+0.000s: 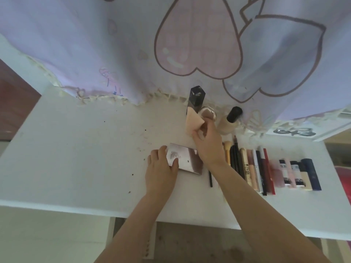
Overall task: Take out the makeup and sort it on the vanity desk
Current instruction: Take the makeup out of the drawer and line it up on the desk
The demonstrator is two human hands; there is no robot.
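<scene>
On the white vanity desk [76, 149] lies a shiny rectangular makeup palette [187, 158]. My left hand [161, 166] rests on its left end, thumb laid over the lid. My right hand [207, 143] reaches past the palette and pinches a peach wedge-shaped makeup sponge [192, 123]. Behind the sponge stand a tall dark bottle [196, 100], a clear rounded sponge case [208, 112] and a foundation bottle with a black cap [228, 123]. To the right lies a row of brushes, pencils and tubes [266, 169].
A lilac curtain with heart prints [190, 44] hangs over the desk's far edge. A thin black pencil [210, 178] lies alone by my right wrist. Dark specks dot the desk top. A pink-red object [344, 183] shows at the right edge.
</scene>
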